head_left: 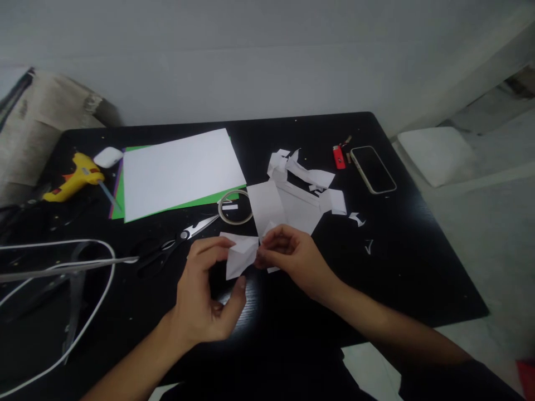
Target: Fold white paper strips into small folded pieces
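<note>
Both my hands hold a small folded piece of white paper [239,255] just above the black table [401,262]. My left hand [207,295] pinches its left side between thumb and fingers. My right hand [290,256] is closed on its right end, fingers curled. Right behind them lies a larger cut white paper shape [288,206] with paper scraps [307,174] beyond it.
Scissors [175,245] and a tape roll [234,206] lie left of my hands. White sheet [179,170] over green paper, a yellow glue gun [73,178] and a white cable [90,317] are at left. A red lighter [339,157] and phone [373,169] sit far right.
</note>
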Demonstrator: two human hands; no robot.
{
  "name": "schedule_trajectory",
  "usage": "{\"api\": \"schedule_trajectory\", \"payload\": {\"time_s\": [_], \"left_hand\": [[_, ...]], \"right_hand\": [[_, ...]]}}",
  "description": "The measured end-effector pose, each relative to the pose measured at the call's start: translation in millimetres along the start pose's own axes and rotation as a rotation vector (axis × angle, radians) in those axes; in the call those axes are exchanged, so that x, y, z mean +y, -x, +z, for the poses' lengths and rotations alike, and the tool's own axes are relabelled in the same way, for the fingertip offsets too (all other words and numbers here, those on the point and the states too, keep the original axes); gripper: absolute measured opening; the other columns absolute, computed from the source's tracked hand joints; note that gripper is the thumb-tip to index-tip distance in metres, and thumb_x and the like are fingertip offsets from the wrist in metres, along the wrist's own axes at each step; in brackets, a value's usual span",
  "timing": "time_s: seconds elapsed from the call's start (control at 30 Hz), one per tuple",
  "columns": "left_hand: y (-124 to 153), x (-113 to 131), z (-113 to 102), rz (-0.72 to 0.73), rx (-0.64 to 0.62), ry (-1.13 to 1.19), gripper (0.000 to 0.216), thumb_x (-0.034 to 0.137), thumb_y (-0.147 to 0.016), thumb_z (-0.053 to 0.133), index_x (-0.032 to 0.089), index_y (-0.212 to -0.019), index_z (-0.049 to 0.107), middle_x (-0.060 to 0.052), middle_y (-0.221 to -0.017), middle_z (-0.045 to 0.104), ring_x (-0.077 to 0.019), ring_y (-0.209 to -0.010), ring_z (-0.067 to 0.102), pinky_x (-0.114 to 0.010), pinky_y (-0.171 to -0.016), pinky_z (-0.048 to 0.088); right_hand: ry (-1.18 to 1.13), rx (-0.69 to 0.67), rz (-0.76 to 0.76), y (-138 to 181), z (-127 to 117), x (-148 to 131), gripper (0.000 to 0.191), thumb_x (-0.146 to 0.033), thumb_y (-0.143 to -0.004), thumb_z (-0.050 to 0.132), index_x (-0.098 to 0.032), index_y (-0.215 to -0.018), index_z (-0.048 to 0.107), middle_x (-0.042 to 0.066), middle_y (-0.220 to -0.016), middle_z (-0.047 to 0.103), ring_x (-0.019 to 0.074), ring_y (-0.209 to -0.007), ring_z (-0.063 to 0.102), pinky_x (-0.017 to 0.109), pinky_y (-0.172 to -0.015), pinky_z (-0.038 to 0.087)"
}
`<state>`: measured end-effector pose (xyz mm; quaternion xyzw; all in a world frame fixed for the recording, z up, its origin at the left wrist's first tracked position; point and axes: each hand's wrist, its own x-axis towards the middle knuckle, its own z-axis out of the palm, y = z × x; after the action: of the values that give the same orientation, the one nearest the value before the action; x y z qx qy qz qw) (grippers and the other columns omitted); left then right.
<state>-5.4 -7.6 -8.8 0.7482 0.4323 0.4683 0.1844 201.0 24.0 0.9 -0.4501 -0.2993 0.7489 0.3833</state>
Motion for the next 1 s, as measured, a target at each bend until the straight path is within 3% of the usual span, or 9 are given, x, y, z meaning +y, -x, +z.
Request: {"api": "schedule_trajectory", "payload": {"time_s": [0.17, 0.33, 0.43, 0.53, 0.73, 0.9, 1.0], "left_hand": [[0.4, 2.9, 6.1, 0.153, 0.139, -0.173, 0.040, 0.006, -0.076, 0.084, 0.023, -0.102, 0.058, -0.008, -0.122, 0.063, -0.0247, -0.106, 0.067, -0.041, -0.083, 0.060], [-4.9, 2.7, 1.0, 0.130, 0.060, -0.396, 0.042, 0.010, -0.083, 0.084, 0.023, -0.118, 0.065, -0.013, -0.132, 0.060, -0.0303, -0.118, 0.064, -0.047, -0.094, 0.059], [-7.7, 3.1, 0.4, 0.103, 0.004, -0.482, 0.035, 0.012, -0.086, 0.082, 0.020, -0.117, 0.067, -0.015, -0.135, 0.060, -0.0310, -0.122, 0.064, -0.045, -0.098, 0.060], [-9.0, 3.2, 1.3, 0.091, -0.010, -0.464, 0.025, 0.012, -0.088, 0.080, 0.018, -0.108, 0.067, -0.014, -0.132, 0.063, -0.0281, -0.119, 0.067, -0.042, -0.099, 0.059], [-11.7, 1.2, -1.4, 0.029, -0.068, -0.435, 0.024, 0.015, -0.091, 0.078, 0.016, -0.113, 0.069, -0.015, -0.130, 0.062, -0.0277, -0.118, 0.068, -0.040, -0.096, 0.061], [-14.8, -2.0, -7.1, -0.082, -0.106, -0.315, 0.015, 0.017, -0.091, 0.079, 0.020, -0.103, 0.070, -0.010, -0.134, 0.066, -0.0258, -0.119, 0.069, -0.040, -0.100, 0.059], [-16.0, -4.8, -10.2, -0.075, -0.142, -0.276, 0.010, 0.014, -0.093, 0.076, 0.020, -0.092, 0.067, -0.008, -0.130, 0.071, -0.0226, -0.115, 0.072, -0.035, -0.095, 0.059]], "right_hand": [[-0.078, 0.084, -0.016, -5.5, -0.7, 4.7, 0.043, -0.026, -0.061, 0.101, -0.018, -0.085, 0.067, -0.003, -0.074, 0.077, 0.0164, -0.071, 0.080, 0.029, -0.076, 0.067], [-0.094, 0.097, -0.009, -7.9, -0.9, 7.2, 0.044, -0.027, -0.060, 0.101, -0.017, -0.087, 0.068, -0.002, -0.075, 0.079, 0.0149, -0.071, 0.080, 0.027, -0.076, 0.066], [-0.075, 0.101, -0.022, -8.6, -0.9, 8.4, 0.044, -0.028, -0.058, 0.102, -0.017, -0.087, 0.070, -0.002, -0.075, 0.078, 0.0164, -0.073, 0.080, 0.029, -0.077, 0.066], [-0.045, 0.101, -0.052, -9.4, -1.3, 11.4, 0.042, -0.027, -0.059, 0.101, -0.018, -0.087, 0.072, -0.003, -0.075, 0.077, 0.0164, -0.074, 0.080, 0.029, -0.078, 0.067], [-0.007, 0.094, -0.054, -12.5, -2.3, 17.8, 0.041, -0.028, -0.059, 0.101, -0.019, -0.088, 0.073, -0.002, -0.078, 0.077, 0.0169, -0.073, 0.079, 0.032, -0.080, 0.067], [-0.016, 0.107, -0.050, -15.3, -4.0, 18.7, 0.042, -0.032, -0.059, 0.101, -0.019, -0.087, 0.073, -0.002, -0.077, 0.077, 0.0186, -0.075, 0.081, 0.035, -0.082, 0.068], [-0.015, 0.092, -0.044, -15.9, -5.2, 20.2, 0.043, -0.034, -0.060, 0.100, -0.018, -0.089, 0.072, 0.000, -0.079, 0.079, 0.0196, -0.077, 0.082, 0.036, -0.085, 0.068]]}}
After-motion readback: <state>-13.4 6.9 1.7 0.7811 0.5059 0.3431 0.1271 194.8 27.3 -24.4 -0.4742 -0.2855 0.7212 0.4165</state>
